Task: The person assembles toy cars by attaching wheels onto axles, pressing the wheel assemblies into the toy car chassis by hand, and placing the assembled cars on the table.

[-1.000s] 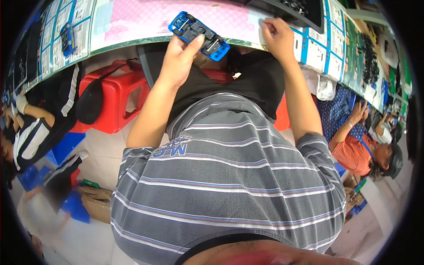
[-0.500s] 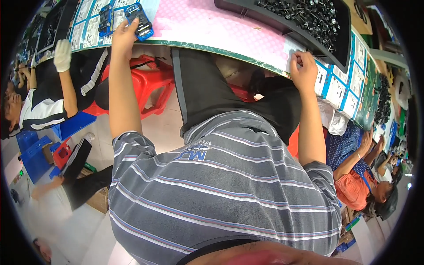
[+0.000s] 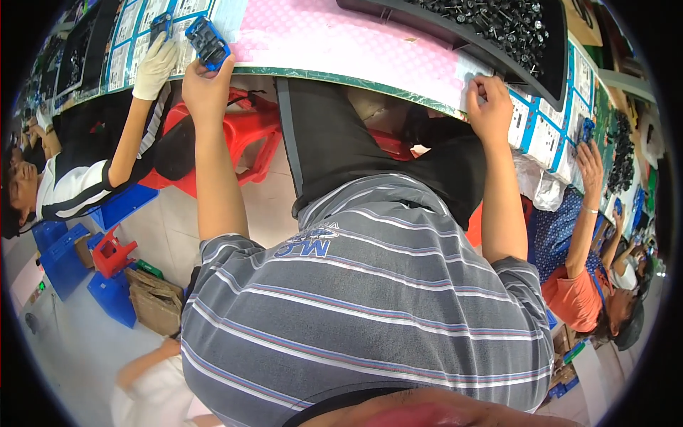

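The left hand [image 3: 205, 89] pinches the near end of a blue toy car [image 3: 207, 44] between thumb and fingers, just past the near edge of the bench [image 3: 299, 43], toward its left end. With only that end held, the car could tip or slip if the thumb eased, and being so near the edge it might drop to the floor. A co-worker's gloved hand [image 3: 155, 70] is at a second blue car [image 3: 161, 27] just to the left, so a sideways swing of either hand could knock the two cars together. The right hand [image 3: 489, 108] rests its curled fingers at the near edge, beside the black tray [image 3: 427, 30]; a careless push of that wrist might jog the tray and spill its heaped small parts [image 3: 501, 30]. Whether those curled fingers close on anything, I cannot tell, as the palm is hidden. The left fingertips are partly covered by the car, and whether the car touches the bench or is held just above it is unclear. The tray's far side is cut off by the upper border, and the second car is partly hidden by the glove.
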